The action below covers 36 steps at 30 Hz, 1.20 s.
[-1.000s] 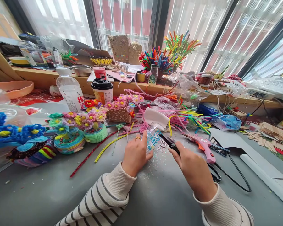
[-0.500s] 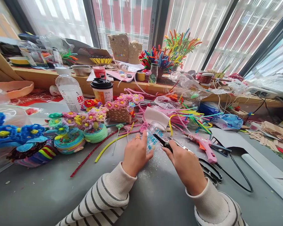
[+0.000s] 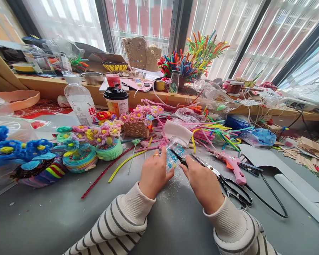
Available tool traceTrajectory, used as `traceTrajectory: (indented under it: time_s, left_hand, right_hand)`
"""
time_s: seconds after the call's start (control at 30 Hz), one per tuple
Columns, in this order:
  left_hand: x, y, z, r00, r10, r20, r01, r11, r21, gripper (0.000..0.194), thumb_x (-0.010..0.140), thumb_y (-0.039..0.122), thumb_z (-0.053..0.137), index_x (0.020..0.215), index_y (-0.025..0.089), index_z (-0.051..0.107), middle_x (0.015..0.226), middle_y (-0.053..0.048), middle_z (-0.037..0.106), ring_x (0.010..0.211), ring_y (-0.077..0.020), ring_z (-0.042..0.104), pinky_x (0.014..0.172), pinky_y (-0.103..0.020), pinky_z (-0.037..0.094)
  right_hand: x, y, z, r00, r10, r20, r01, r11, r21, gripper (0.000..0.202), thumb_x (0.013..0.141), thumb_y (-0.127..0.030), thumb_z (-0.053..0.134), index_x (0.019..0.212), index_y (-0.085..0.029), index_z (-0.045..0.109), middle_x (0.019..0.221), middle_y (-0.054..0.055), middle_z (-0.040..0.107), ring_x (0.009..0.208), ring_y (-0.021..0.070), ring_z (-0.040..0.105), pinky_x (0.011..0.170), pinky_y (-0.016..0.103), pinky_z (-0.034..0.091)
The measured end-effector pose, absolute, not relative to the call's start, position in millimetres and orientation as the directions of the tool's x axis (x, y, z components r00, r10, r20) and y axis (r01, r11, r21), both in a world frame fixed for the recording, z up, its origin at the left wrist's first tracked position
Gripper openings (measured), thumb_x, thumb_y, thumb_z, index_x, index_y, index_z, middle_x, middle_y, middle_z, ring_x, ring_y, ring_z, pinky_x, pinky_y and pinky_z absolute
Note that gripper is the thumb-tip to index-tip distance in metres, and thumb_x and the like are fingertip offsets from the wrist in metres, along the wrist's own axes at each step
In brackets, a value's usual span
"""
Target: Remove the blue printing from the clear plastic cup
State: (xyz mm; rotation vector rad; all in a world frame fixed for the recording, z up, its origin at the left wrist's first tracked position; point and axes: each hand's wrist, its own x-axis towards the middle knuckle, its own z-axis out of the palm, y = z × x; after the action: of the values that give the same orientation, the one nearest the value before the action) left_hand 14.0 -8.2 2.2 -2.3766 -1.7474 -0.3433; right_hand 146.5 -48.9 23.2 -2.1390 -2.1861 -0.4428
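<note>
Left grip: the left hand [image 3: 152, 173] is clamped on the clear plastic cup [image 3: 171, 165], index finger stretched along its left side and thumb near its near end.
Right grip: the right hand [image 3: 203, 180] is closed around the handle of a black knife [image 3: 178, 156].
Blade: points left and away, across the upper side of the cup; whether it has gone into the plastic cannot be told.
Cup: between the two hands, over the grey worktop [image 3: 172, 226], blue lettering facing up, far end near a curled white sheet [image 3: 177, 131].
Specks: small glittery bits [image 3: 177, 180] are scattered just beside the cup, between the wrists.
Right of the knife: scissors [image 3: 215, 172] with black handles, partly behind the right hand; beyond them, a pink glue gun [image 3: 235, 168] with a black cord.
Left of the cup: a yellow pipe cleaner [image 3: 123, 165] and a red glittery one [image 3: 103, 177], then pots of fuzzy flowers [image 3: 82, 152].
Beyond the cup: a heap of coloured pipe cleaners [image 3: 202, 134].
Back left: a clear bottle [image 3: 81, 104] with a white cap, upright, near a black-lidded drink cup [image 3: 117, 104].
</note>
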Motion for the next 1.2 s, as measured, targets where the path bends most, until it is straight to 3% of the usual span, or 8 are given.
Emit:
traceTrajectory:
  time_s: [0.63,1.2]
  left_hand:
    - [13.4,-7.3,-0.2,0.309,0.906,0.288,0.947,-0.323,0.001,0.066,0.074,0.041,0.046,0.128,0.006,0.032,0.097,-0.016,0.059,0.076,-0.0223,0.059,0.064,-0.029,0.043]
    - [14.5,-7.1,3.3,0.310,0.915,0.260,0.947,-0.323,0.007,0.066,0.073,0.041,0.047,0.128,0.006,0.033,0.096,-0.016,0.059,0.079,-0.0225,0.059,0.066,-0.029,0.044]
  right_hand:
    - [147.0,-48.4,20.5,-0.060,0.968,0.245,0.981,0.013,0.191,0.022,0.089,-0.035,0.035,0.094,-0.021,0.052,0.067,0.002,0.067,0.054,0.0175,0.064,0.038,0.022,0.030]
    - [147.9,-54.9,26.2,0.004,0.990,0.144,0.979,-0.033,0.199,0.021,0.088,-0.036,0.037,0.092,-0.022,0.052,0.061,0.002,0.065,0.052,0.0183,0.064,0.038,0.021,0.035]
